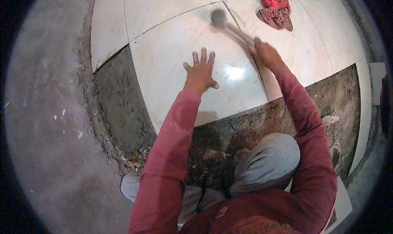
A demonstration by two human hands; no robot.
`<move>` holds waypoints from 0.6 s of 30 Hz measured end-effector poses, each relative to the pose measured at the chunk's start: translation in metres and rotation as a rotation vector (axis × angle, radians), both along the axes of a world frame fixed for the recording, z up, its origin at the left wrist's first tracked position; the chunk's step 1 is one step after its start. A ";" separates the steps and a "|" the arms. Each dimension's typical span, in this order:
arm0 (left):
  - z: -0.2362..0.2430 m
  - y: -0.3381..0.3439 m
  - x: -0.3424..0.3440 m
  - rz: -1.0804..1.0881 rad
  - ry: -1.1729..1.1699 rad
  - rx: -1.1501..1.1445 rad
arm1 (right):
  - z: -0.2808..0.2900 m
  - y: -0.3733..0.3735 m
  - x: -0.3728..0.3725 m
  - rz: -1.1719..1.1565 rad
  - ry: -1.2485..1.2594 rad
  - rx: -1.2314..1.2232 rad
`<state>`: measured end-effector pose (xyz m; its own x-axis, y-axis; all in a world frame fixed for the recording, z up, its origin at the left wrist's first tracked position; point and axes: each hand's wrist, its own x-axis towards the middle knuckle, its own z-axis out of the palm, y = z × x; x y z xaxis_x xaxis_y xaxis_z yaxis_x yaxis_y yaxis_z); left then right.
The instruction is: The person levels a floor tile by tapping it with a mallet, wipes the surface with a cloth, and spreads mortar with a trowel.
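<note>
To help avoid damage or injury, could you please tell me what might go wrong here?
The mallet, blurred near the tile's far corner, might chip it if the right hand strikes too hard. The left hand is spread over that tile, so a stray blow could catch it. Rough bedding borders the tile's near edge; leaning there might tilt it.

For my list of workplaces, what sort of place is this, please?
Likely a building site: pale floor tiles border rough, bare ground, and the right hand grips a mallet-like tool.
</note>
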<state>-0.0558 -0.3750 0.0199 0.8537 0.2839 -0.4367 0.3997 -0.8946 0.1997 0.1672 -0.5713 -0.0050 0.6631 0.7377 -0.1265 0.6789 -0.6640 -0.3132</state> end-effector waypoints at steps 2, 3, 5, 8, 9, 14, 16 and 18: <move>0.002 0.006 0.000 0.011 0.012 0.018 | 0.023 0.011 0.018 -0.076 0.159 0.297; 0.004 0.013 0.001 0.030 0.023 0.041 | 0.045 0.017 0.026 -0.115 0.184 0.368; -0.004 0.014 -0.015 0.036 0.032 0.049 | 0.074 0.003 0.004 -0.230 0.333 0.565; -0.008 0.013 -0.008 -0.028 -0.019 0.043 | 0.031 -0.066 0.054 -0.664 0.262 0.681; -0.020 0.016 -0.013 -0.039 -0.155 0.059 | 0.012 -0.101 0.080 -0.628 0.117 0.637; -0.074 0.023 -0.038 0.104 -0.569 0.142 | -0.066 -0.175 0.127 -0.837 0.221 0.550; -0.074 0.012 -0.025 0.112 -0.620 0.148 | -0.079 -0.248 0.210 -0.763 0.024 0.164; -0.074 -0.001 -0.010 0.123 -0.675 0.081 | -0.039 -0.301 0.278 -0.609 -0.432 -0.373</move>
